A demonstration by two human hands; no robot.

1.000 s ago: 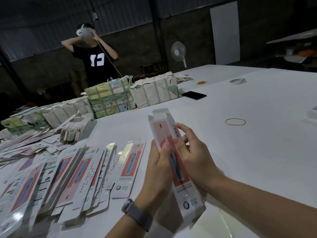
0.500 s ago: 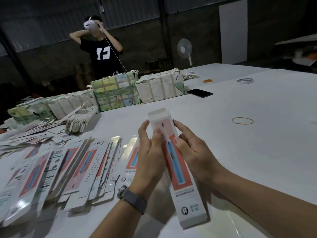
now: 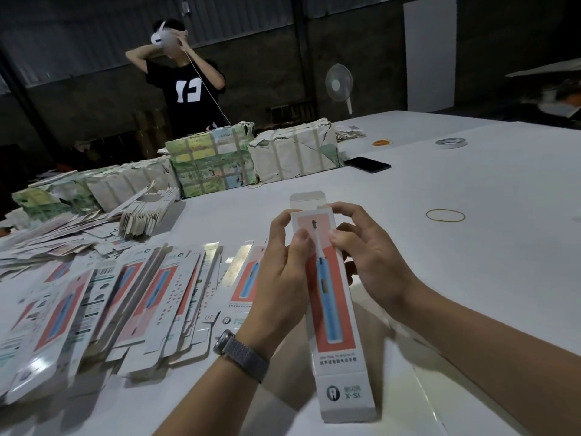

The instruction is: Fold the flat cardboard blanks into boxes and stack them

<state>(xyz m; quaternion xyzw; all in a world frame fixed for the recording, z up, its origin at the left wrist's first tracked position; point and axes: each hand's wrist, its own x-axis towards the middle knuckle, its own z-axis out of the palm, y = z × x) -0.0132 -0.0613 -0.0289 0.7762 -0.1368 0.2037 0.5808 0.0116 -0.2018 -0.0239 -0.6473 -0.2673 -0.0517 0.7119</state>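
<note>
- The box (image 3: 330, 297) is held above the white table (image 3: 471, 247), long and already squared up, its far top flap (image 3: 306, 199) standing open.
- The left hand (image 3: 283, 278) grips its left edge, thumb pressed on the printed face.
- The right hand (image 3: 367, 259) pinches the upper right corner, forefinger curled over the top edge.
- Risk: squeezing too hard may crease the thin walls; a flap tucked crooked may buckle or spring back out.
- More blanks (image 3: 132, 303) lie fanned just to the left.

Held box (image 3: 333, 297): white, salmon-red panel, blue toothbrush print. Flat blanks (image 3: 132, 297) same white, red and blue; table (image 3: 471, 247) white. Far bundles (image 3: 210, 165) green and yellow; rubber band (image 3: 445, 215) yellow; phone (image 3: 367, 164) black.
</note>
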